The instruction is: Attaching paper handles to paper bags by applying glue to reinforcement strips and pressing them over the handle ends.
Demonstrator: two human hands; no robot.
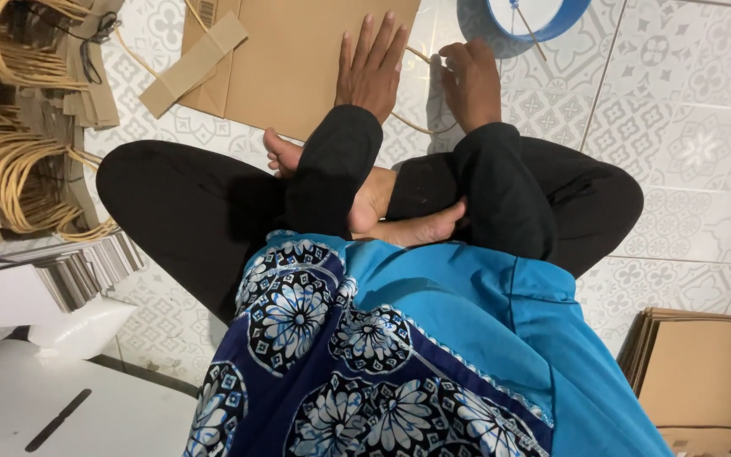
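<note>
The left hand lies flat, fingers spread, on the brown paper bag, pinning it to the tiled floor. Just right of the bag, the right hand pinches a tan cord, keeping it ready beside the bag.

Patterned tile floor under flat brown paper sheet, paper stack.
</note>
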